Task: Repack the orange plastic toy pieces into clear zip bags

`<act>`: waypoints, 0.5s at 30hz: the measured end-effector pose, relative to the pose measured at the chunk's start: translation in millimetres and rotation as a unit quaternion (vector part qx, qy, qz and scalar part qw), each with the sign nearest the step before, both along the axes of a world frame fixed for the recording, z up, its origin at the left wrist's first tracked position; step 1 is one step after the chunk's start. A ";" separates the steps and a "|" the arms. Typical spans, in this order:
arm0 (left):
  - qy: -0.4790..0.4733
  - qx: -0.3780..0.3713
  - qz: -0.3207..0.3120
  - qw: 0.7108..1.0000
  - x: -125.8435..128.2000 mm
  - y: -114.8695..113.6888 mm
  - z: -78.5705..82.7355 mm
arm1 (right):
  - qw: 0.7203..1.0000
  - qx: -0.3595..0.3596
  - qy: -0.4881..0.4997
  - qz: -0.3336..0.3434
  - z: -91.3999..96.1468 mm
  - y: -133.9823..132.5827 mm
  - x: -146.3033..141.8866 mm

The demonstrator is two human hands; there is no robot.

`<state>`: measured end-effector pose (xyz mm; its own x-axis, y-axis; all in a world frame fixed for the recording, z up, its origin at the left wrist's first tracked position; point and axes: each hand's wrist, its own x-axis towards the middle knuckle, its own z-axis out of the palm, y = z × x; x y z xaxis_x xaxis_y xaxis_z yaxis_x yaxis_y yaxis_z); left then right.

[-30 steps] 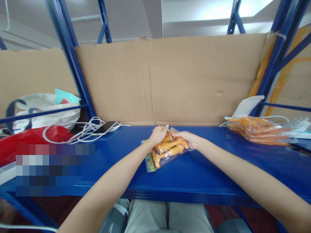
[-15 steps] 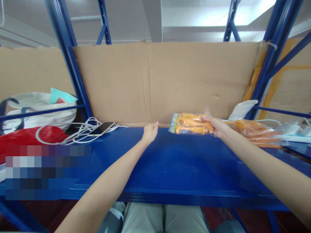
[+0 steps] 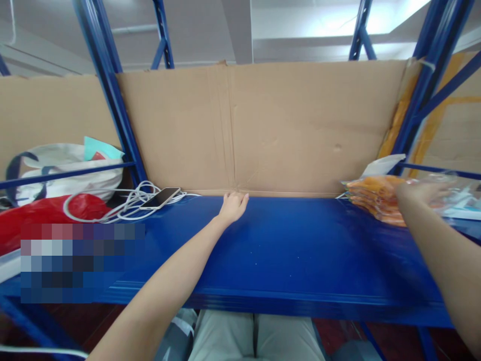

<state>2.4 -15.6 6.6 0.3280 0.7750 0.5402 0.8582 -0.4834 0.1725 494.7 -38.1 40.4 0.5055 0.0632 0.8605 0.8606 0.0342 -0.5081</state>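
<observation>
My left hand [image 3: 233,206] rests on the blue metal shelf [image 3: 285,250] near the cardboard backing, fingers loosely stretched, holding nothing. My right hand [image 3: 423,192] is far to the right, blurred by motion, lying over a pile of clear bags of orange plastic toys [image 3: 374,200]. The bag I was carrying is now on or among that pile. Whether my fingers still grip it is lost in the blur.
A phone [image 3: 161,197] with coiled white cables [image 3: 124,205] lies at the back left. Beyond the blue upright [image 3: 112,100] sit a white tote bag [image 3: 67,175] and a red bag [image 3: 45,215]. Cardboard [image 3: 285,125] lines the back. More clear packaging [image 3: 464,198] lies at the far right.
My right hand carried the bag of orange toys from the shelf's middle to the pile on the right. My left hand let go and now rests on the shelf.
</observation>
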 end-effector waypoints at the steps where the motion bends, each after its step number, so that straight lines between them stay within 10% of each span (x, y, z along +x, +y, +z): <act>1: 0.002 -0.002 0.001 1.000 -0.4 0.3 -0.2 | 0.997 0.010 0.072 -0.011 -0.1 0.8 0.4; 5: 0.009 -0.003 -0.005 1.000 -0.7 1.7 -1.4 | 0.975 -0.019 0.216 -0.041 8.0 -0.6 -8.8; 15: 0.041 -0.042 -0.095 0.994 -0.2 12.5 -11.8 | 0.960 -0.144 -0.232 0.060 22.8 -10.7 -140.8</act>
<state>2.2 -3.0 -5.2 0.5125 0.7364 0.4416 0.7658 -0.6246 0.1528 353.9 -48.8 63.2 0.0465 0.3655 0.9297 0.9951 0.0639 -0.0750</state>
